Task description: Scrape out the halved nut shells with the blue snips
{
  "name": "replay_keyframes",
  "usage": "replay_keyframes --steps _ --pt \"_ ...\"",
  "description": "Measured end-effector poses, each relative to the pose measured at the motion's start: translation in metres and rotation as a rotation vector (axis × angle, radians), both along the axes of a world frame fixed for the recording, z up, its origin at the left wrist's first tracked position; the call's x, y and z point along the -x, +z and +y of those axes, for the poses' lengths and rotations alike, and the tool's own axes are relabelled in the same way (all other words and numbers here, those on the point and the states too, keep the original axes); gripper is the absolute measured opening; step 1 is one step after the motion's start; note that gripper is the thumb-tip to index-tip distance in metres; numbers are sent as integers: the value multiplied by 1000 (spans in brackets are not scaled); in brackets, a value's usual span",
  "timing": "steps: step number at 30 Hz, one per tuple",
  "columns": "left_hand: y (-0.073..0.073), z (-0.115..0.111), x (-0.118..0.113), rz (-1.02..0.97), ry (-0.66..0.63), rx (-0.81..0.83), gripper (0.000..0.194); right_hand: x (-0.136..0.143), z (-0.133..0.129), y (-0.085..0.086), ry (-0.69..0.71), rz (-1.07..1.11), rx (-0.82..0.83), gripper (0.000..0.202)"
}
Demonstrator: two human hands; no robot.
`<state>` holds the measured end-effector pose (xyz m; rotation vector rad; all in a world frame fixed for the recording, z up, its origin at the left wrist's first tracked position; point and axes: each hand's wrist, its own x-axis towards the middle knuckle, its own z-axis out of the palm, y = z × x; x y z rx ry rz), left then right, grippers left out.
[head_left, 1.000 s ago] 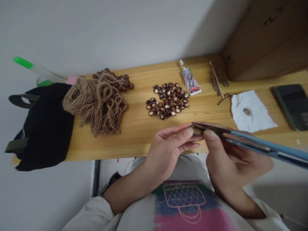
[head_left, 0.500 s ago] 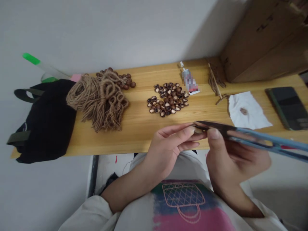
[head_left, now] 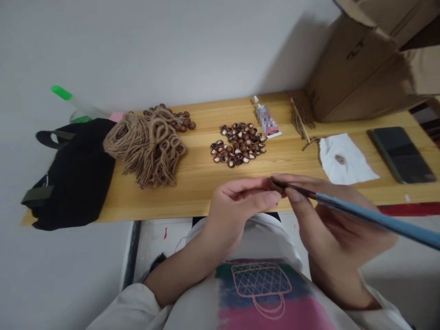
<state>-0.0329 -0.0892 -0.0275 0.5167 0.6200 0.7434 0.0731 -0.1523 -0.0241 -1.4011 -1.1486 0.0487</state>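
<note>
A long desk of pale wood runs along the white wall. At its left end a black bag lies half over the edge, and a heap of jute twine sits just beside it, with a few brown nuts touching the heap on the wall side. Near the middle lies a pile of nut shell halves, a glue tube close behind it. Further right come some twine scraps, a white tissue and a dark phone. A cardboard box fills the far right corner.
</note>
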Motion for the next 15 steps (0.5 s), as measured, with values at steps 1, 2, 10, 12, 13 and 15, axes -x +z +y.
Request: replay_keyframes --steps 1,2,10,12,13,15 --pt "-1 0 -1 -15 3 -16 20 0 0 -2 3 -23 0 28" --pt "-1 1 -2 -29 10 -27 23 -1 0 -3 7 -46 -1 28" --pt "23 25 -20 2 206 -212 30 -23 20 6 76 -289 -5 40" --pt "39 37 -24 -9 250 -350 30 -35 30 22 89 -383 -19 43" --pt "48 43 -25 -23 269 -427 30 -40 35 32 103 -441 -37 45" --pt "65 55 -27 -52 294 -574 32 -48 45 52 171 -570 -40 47"
